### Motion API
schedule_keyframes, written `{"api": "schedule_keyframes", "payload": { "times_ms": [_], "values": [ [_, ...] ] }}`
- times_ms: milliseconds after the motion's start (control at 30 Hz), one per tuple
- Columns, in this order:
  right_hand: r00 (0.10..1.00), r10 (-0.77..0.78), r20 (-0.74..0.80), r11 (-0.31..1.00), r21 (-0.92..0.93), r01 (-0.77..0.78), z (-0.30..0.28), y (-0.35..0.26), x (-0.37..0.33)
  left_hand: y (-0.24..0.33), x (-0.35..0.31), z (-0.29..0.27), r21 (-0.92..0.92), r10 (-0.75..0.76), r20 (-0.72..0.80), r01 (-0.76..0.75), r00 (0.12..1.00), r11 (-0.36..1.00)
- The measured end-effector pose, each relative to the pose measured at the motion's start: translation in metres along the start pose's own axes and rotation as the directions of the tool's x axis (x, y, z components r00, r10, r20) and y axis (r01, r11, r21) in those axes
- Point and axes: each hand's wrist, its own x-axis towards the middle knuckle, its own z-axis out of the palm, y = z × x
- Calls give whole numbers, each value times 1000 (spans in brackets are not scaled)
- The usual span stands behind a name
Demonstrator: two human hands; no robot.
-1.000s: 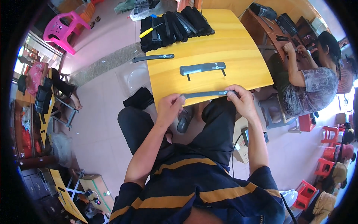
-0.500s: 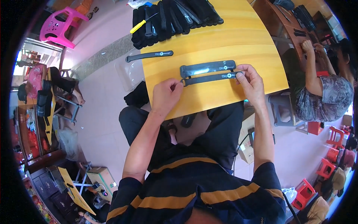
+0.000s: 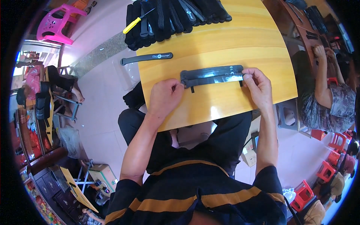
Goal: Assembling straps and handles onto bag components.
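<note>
In the head view, the left hand (image 3: 164, 98) pinched the left end of a dark hook-and-loop strap (image 3: 214, 80) between thumb and curled fingers. The right hand (image 3: 260, 89) had its thumb and forefinger closed on the strap's other end. The strap was stretched level between them, over the near part of a yellow wood-grained table (image 3: 258, 48), and lay along the near side of a glossy black strap stack (image 3: 210, 70), overlapping its edge. Two short black strips (image 3: 192, 90) stuck out from beneath, one near each end, toward the person.

A single dark strap (image 3: 152, 57) with pale lettering lay farther up at the table's left edge, its looped end jutting past it. At the far end sat a row of bundled black straps (image 3: 170, 22), with a yellow-handled screwdriver (image 3: 132, 26) lying across its left part. To the right, a co-worker's hands (image 3: 320, 52) were raised at a brown table (image 3: 305, 33); what they held was too unclear to tell. A pink plastic chair (image 3: 56, 24) stood on the floor at upper left.
</note>
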Motion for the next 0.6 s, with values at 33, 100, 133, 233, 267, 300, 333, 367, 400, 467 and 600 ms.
{"api": "schedule_keyframes", "payload": {
  "times_ms": [33,100,133,233,267,300,333,367,400,467,600],
  "values": [
    [1000,2,1,1000,-1,-2,0,0,0,0,2,0,-1,-2,2,2,1000,1000],
    [1000,15,-10,999,-34,-15,0,0,1,3,5,-3,36,-27,42,26,999,999],
    [1000,15,-8,999,-33,-15,0,0,1,2,7,-3,38,-29,41,28,999,999],
    [1000,26,-1,1000,-14,-26,0,0,2,2,8,-2,50,-36,55,33,998,998],
    [1000,17,-7,1000,-18,-17,0,0,3,2,7,-2,22,-35,46,34,998,999],
    [1000,8,-14,1000,-23,-8,1,1,3,3,7,-1,-7,-33,37,34,999,999],
    [1000,8,-13,1000,-23,-8,1,1,3,3,7,-2,-6,-34,37,34,999,999],
    [1000,22,-11,1000,-21,-23,1,1,3,4,8,-2,20,-34,44,33,998,999],
    [999,37,-10,999,-21,-37,1,1,4,5,9,-3,45,-34,50,32,998,998],
    [999,36,-4,999,-18,-36,0,2,5,6,9,-2,45,-29,41,27,999,999],
    [998,54,23,997,-57,-53,1,2,7,7,9,-4,34,-22,26,22,999,999]
  ]
}}
